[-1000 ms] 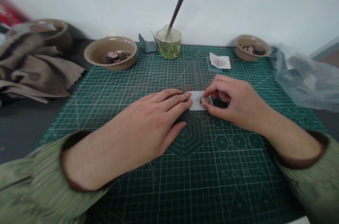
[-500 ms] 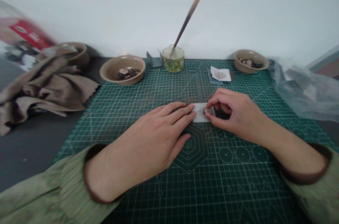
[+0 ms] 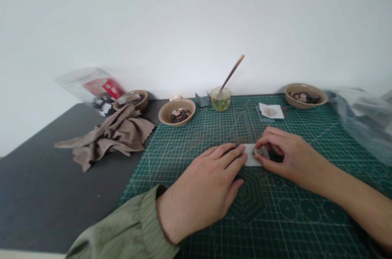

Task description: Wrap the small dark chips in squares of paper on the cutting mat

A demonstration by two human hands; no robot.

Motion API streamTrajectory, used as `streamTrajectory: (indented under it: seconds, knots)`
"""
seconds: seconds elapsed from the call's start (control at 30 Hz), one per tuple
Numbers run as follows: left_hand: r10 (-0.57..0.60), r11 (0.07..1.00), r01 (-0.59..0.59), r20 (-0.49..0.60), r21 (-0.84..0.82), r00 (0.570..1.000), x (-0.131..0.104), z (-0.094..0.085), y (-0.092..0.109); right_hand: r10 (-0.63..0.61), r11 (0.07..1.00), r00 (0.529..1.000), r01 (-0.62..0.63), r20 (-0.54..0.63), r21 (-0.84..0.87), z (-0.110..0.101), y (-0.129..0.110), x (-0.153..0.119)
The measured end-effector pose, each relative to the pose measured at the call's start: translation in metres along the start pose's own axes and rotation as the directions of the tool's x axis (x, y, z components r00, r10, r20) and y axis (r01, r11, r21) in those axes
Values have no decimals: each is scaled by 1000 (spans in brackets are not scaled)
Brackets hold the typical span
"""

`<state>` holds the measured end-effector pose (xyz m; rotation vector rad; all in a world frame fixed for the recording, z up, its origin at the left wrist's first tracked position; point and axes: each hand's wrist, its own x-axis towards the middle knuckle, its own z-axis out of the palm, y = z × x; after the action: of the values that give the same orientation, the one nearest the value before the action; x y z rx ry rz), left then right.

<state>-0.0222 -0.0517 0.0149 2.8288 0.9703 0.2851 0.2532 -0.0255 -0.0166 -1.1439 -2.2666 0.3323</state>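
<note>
My left hand [image 3: 210,183] lies flat with its fingers stretched out, and the fingertips press on the left part of a small whitish rectangular sheet [image 3: 249,162]. Between thumb and index finger, my right hand [image 3: 286,155] pinches a small round disc [image 3: 257,151] with a pale face and dark rim. The disc rests on or just over the sheet; I cannot tell which. Under both hands is a green cutting mat [image 3: 208,238] printed with grid lines and shapes.
Along the back stand a bowl of dark and pale pieces [image 3: 162,116], a glass cup [image 3: 221,104] with thin sticks, folded grey sheets [image 3: 202,100], a white paper [image 3: 271,111] and another bowl [image 3: 306,87]. A brown cloth [image 3: 119,132] lies left; clear plastic [image 3: 361,116] lies right.
The camera view has swung left and up, so everything sits further right and lower. Both hands keep the same pose on the sheet and disc.
</note>
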Motion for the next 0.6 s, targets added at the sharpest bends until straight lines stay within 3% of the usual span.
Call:
streamTrajectory:
  seconds: [0.4,0.6]
  knots:
    - [22,999,-21,-20,35,1000,0,5,-4,-21,1000,1000,21,-15,-10,0,-1,3]
    - [39,997,-37,-38,64,999,1,11,-7,-22,1000,999,21,45,19,-3,-4,1]
